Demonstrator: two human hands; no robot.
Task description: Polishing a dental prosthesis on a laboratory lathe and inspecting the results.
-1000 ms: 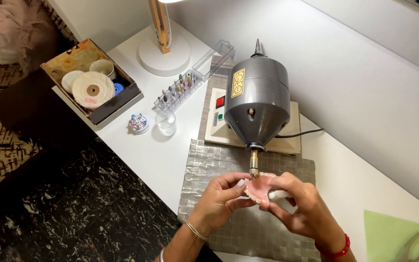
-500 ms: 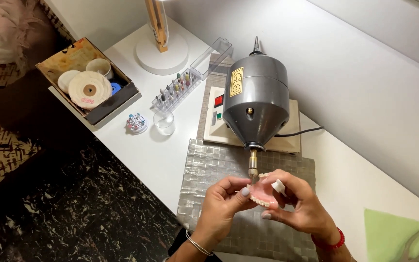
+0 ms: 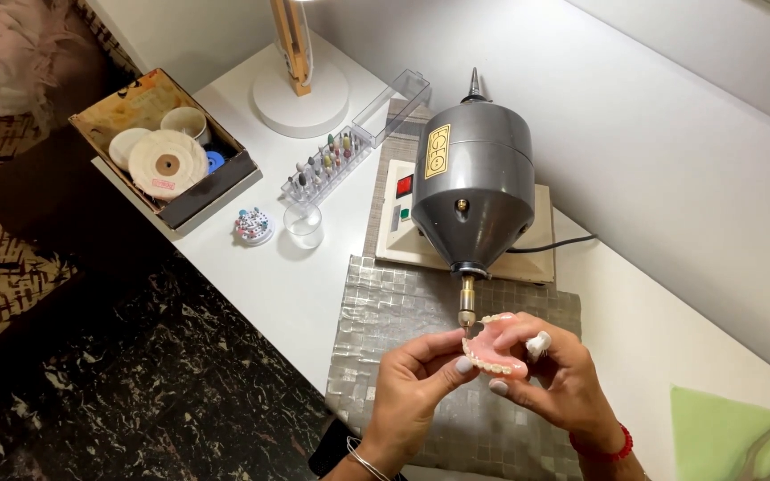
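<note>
A pink denture with white teeth [image 3: 498, 346] is held between both hands, just under the spindle tip [image 3: 466, 313] of a grey polishing motor [image 3: 474, 191]. My left hand [image 3: 416, 387] pinches the denture's left end with thumb and forefinger. On the other side my right hand [image 3: 559, 379] grips it from the right and below, a small white piece resting at the fingers. The teeth face toward me, and the denture's top edge sits close to the spindle.
A silver woven mat [image 3: 385, 312] lies under the hands. At the back left are a box of buffing wheels [image 3: 167, 147], a clear rack of burs [image 3: 327, 165], a small glass [image 3: 303, 223], a round bur holder [image 3: 252, 226] and a lamp base [image 3: 300, 93]. A green cloth with pliers [image 3: 741, 436] lies at the right.
The hands have turned the denture so its teeth show toward me and brought it slightly up against the spindle tip. The view has shifted a little.
</note>
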